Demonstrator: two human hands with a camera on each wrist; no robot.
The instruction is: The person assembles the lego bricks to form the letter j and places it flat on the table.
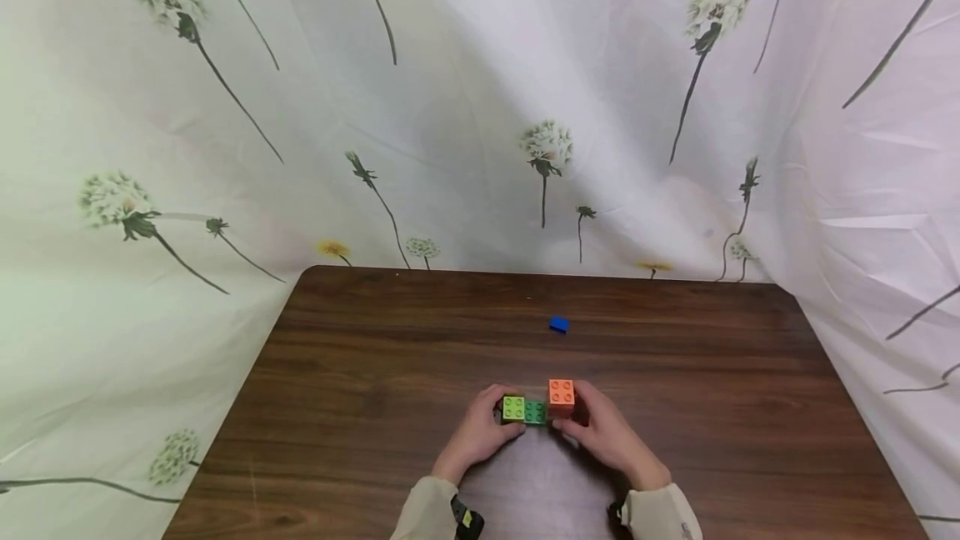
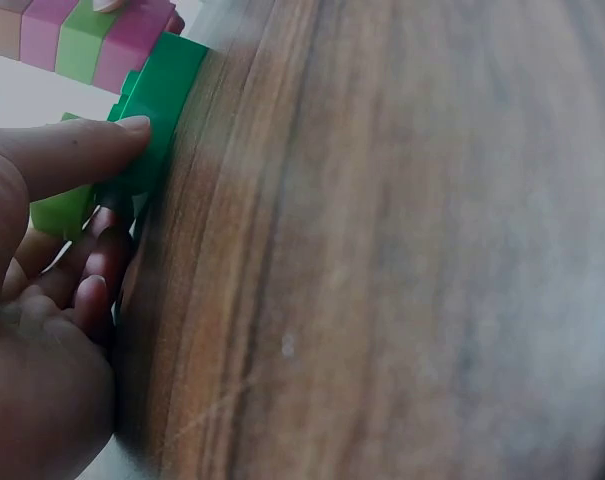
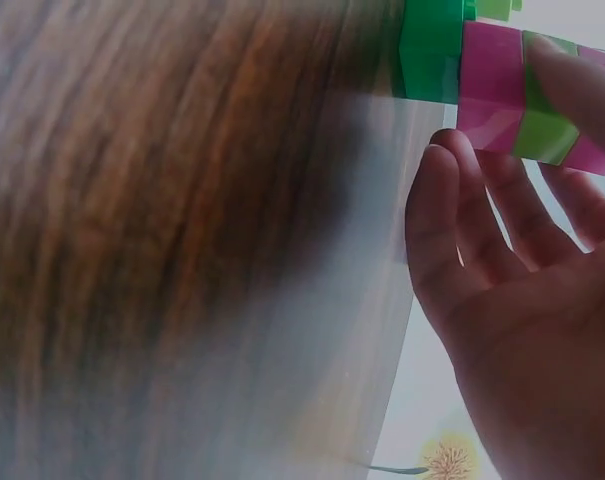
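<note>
My left hand (image 1: 480,432) grips a dark green toy building brick (image 1: 535,412) with a light green brick (image 1: 513,408) mounted on its left part. The thumb presses the near side of the dark green brick (image 2: 172,110), which sits low at the tabletop. With thumb and fingers on opposite sides, my right hand (image 1: 611,436) holds a tall stack of bricks (image 1: 561,394), orange on top. Pink and light green layers of that stack (image 3: 492,85) show lower down. It stands just right of the dark green brick; whether they touch, I cannot tell.
A small blue brick (image 1: 558,324) lies on the dark wooden table (image 1: 375,373), beyond both hands. White cloth (image 1: 465,148) printed with dandelions hangs behind the table and along its sides.
</note>
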